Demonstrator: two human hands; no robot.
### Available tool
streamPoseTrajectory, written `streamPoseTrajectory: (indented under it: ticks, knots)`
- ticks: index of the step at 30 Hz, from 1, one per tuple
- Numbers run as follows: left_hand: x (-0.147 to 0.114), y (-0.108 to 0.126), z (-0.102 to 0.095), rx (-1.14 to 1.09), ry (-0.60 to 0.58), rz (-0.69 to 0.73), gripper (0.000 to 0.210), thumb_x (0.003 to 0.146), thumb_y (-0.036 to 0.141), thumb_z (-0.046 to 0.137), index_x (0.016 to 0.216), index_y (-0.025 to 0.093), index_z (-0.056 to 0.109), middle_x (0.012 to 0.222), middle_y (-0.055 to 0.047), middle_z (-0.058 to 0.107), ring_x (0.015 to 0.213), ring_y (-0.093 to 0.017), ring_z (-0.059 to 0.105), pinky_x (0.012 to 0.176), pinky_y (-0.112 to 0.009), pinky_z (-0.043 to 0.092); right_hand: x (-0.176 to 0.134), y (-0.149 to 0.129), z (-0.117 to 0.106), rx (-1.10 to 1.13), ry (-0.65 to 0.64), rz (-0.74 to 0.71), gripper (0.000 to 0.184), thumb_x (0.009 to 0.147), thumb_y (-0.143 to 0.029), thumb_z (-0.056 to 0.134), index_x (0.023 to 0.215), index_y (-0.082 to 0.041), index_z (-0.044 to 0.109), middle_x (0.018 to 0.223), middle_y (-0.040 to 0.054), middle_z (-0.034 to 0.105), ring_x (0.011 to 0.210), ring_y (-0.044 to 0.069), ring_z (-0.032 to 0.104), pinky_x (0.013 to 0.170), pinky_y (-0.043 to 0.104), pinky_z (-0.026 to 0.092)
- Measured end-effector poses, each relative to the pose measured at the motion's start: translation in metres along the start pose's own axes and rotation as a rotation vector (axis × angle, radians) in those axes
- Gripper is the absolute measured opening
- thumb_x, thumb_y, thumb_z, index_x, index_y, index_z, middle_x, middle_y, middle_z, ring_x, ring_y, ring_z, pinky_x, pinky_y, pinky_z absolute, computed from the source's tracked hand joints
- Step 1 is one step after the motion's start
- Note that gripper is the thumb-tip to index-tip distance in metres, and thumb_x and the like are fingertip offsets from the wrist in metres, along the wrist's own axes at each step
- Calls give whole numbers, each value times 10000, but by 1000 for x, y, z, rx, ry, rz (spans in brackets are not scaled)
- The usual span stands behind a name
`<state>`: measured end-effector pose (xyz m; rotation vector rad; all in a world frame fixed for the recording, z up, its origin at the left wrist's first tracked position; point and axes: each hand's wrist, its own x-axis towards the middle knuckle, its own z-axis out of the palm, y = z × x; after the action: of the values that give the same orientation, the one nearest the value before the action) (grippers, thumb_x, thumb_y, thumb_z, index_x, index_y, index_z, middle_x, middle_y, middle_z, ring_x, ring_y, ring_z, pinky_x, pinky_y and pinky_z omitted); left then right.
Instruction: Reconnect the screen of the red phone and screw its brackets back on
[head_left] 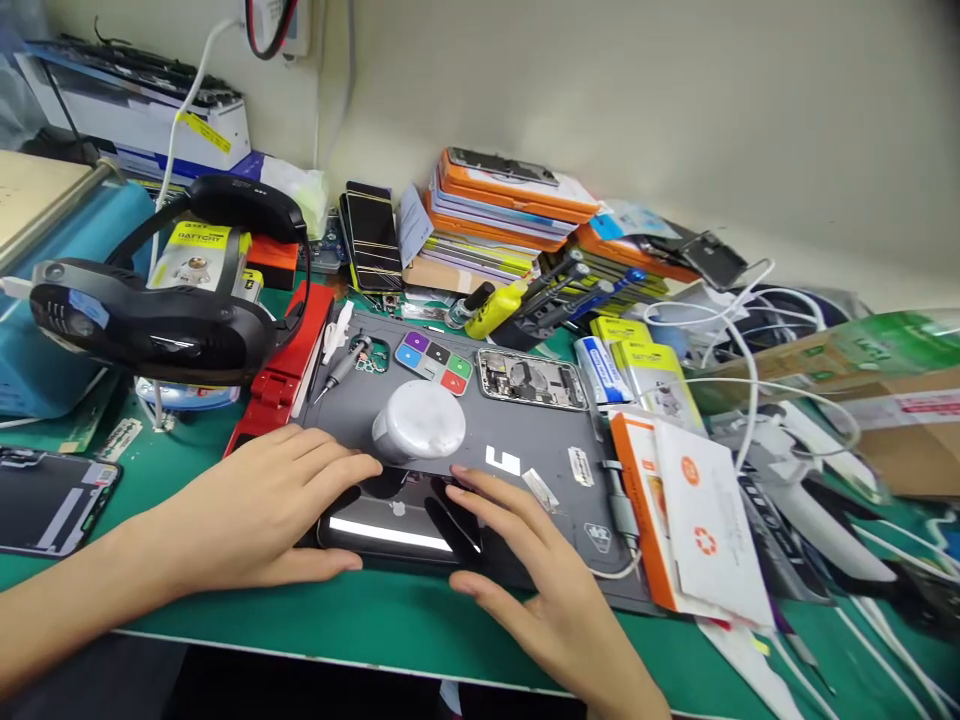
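Note:
A black smartphone [394,535] lies face up on the grey work mat [547,430], with a small apple logo on its dark screen and a bright reflection across it. My left hand [277,505] grips its left end, fingers along the far edge and thumb by the near edge. Around the right end is my right hand [525,555], fingertips at the far corner and thumb at the near side. Just beyond the phone stands a round white-lidded container [420,420]. An opened phone housing [532,380] with exposed parts lies farther back.
A black headset [157,320] stands at left beside a red tool case [281,375]. A screwdriver [349,362] lies on the mat near a coloured card [433,362]. Orange boxes [517,190] are stacked behind. White boxes [712,520] and tangled cables [750,330] crowd the right.

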<state>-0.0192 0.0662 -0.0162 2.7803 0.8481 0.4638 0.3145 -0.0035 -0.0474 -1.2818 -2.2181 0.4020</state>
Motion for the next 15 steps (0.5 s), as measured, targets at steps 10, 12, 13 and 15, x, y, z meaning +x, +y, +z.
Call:
streamPoseTrajectory:
  ticks: [10,12,13,15]
  knots:
    - [0,3,-1,36,9,-22,516,1175,566,493,1530,191,499,1318,-91,770,1160,-288,769,987,-434,582,3,5,5,24,30,7,503,1156,-551,660,1584,-291,615,1565,38,688,1471,144,651,1269,215,501]
    - [0,4,-2,43,6,-22,525,1182,565,474,1540,182,496,1308,-96,771,1153,-288,773,975,-431,583,3,4,6,26,47,-5,472,1160,-529,663,1555,-272,635,1544,40,702,1458,138,656,1272,209,495]
    - [0,4,-2,43,4,-22,523,1185,563,466,1542,181,497,1308,-97,772,1154,-286,775,974,-428,584,4,4,6,27,55,-13,462,1160,-524,664,1541,-264,644,1537,43,707,1456,138,656,1273,210,495]
    - [0,4,-2,42,3,-31,522,1188,559,465,1546,181,499,1318,-99,771,1169,-285,775,982,-423,584,3,4,7,28,67,-28,446,1160,-520,664,1517,-254,660,1527,47,715,1453,139,659,1274,213,496]
